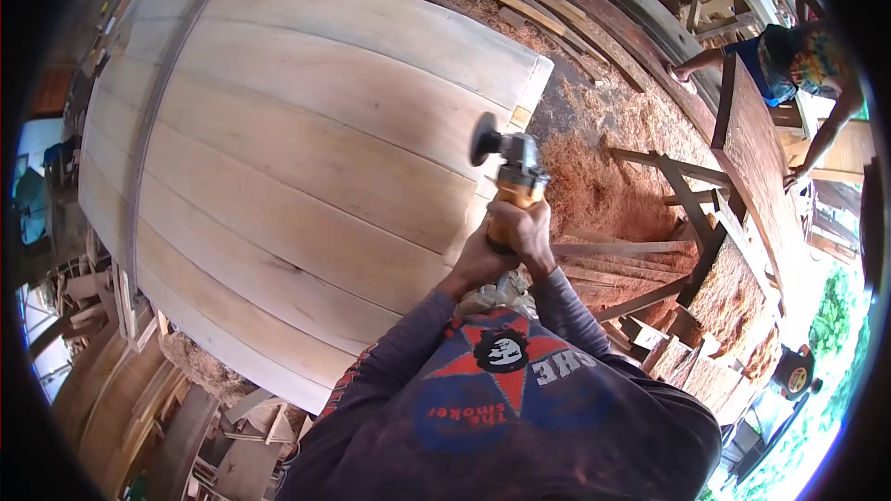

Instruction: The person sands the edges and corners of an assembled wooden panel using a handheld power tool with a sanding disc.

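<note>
An angle grinder with a yellow body and a dark round disc is held out in front of my chest. My right hand is closed around its body. Lower down, my left hand wraps the rear of the same tool; some of its fingers are hidden behind the grip. The disc is over the edge of a large panel of pale wooden planks; whether it touches the wood I cannot tell.
A dark strip crosses the panel's far left. Reddish shavings cover the floor at right, with timber frames and a long brown board. Another person leans there, one hand near that board. Scrap wood lies at lower left.
</note>
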Motion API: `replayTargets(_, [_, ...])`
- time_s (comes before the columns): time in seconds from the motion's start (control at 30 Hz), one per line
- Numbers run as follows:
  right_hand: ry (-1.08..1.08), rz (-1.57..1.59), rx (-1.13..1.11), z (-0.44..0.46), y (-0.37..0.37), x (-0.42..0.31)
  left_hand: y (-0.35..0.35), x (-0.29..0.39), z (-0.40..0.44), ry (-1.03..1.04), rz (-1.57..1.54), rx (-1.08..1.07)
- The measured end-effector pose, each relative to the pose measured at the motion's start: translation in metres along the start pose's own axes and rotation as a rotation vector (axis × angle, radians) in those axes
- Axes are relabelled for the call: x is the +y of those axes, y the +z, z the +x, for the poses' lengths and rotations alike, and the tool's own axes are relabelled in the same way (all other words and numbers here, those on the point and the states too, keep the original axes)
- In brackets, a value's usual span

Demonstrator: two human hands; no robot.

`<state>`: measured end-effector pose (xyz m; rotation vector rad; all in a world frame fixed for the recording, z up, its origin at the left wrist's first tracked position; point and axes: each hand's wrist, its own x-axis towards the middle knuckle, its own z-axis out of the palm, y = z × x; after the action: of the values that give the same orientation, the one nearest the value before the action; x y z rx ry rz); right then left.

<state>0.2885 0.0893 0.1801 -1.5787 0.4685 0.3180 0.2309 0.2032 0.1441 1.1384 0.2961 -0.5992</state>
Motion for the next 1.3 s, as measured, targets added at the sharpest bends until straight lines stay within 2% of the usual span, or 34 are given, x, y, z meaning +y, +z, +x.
replayTargets(0.1, [0.129, 0.311, -0.039, -0.003, -0.022, 0.007, 0.012, 0.012, -0.007, -0.085, 0.601, 0.078])
replayTargets(0.13, [0.136, 0.37, -0.029, 0.012, -0.036, 0.048, 0.019, 0.014, -0.01, -0.009, 0.638, 0.105])
replayTargets(0.17, [0.192, 0.434, -0.039, 0.017, -0.043, 0.062, 0.026, 0.015, -0.009, -0.08, 0.695, 0.112])
replayTargets(0.2, [0.248, 0.496, -0.045, 0.018, -0.046, 0.063, 0.031, 0.014, -0.007, -0.153, 0.749, 0.115])
replayTargets(0.3, [0.267, 0.631, -0.129, 0.023, -0.046, 0.071, 0.032, 0.011, -0.004, -0.114, 0.844, 0.155])
replayTargets(0.47, [0.299, 0.634, -0.141, 0.033, -0.045, 0.083, 0.03, 0.005, 0.002, -0.114, 0.828, 0.188])
replayTargets(0.73, [0.289, 0.654, -0.162, 0.038, -0.036, 0.054, 0.026, 0.008, 0.013, -0.065, 0.804, 0.217])
replayTargets(0.8, [0.211, 0.445, -0.056, 0.042, -0.036, 0.059, 0.02, 0.002, 0.017, 0.016, 0.781, 0.239])
replayTargets(0.83, [0.214, 0.439, -0.058, 0.038, -0.03, 0.042, 0.013, 0.004, 0.021, 0.015, 0.775, 0.242])
replayTargets(0.87, [0.168, 0.263, -0.036, 0.032, -0.024, 0.023, 0.004, 0.007, 0.027, 0.031, 0.524, 0.08])
replayTargets(0.93, [0.065, 0.031, -0.022, 0.02, -0.01, -0.01, -0.002, 0.001, 0.029, 0.051, 0.272, -0.085])
replayTargets(1.0, [-0.011, -0.021, 0.007, 0.017, -0.006, -0.011, 0.0, -0.001, 0.024, -0.053, -0.067, -0.098])
replayTargets(1.07, [0.113, 0.047, -0.001, 0.005, -0.012, -0.018, 0.007, 0.001, 0.014, -0.028, 0.051, -0.033])
replayTargets(1.1, [0.101, 0.13, -0.002, 0.005, -0.018, -0.008, 0.011, 0.005, 0.01, 0.001, 0.301, 0.008])
replayTargets(1.17, [0.126, 0.292, -0.053, 0.015, -0.037, 0.031, 0.022, 0.017, -0.001, -0.069, 0.633, 0.088])
replayTargets(1.2, [0.121, 0.288, -0.054, 0.017, -0.04, 0.043, 0.026, 0.012, -0.004, -0.064, 0.631, 0.089])
replayTargets(1.27, [0.231, 0.559, -0.188, 0.018, -0.048, 0.062, 0.033, -0.001, -0.008, -0.02, 0.718, 0.187])
replayTargets(1.3, [0.244, 0.569, -0.119, 0.017, -0.044, 0.068, 0.032, -0.002, -0.009, -0.03, 0.739, 0.187])
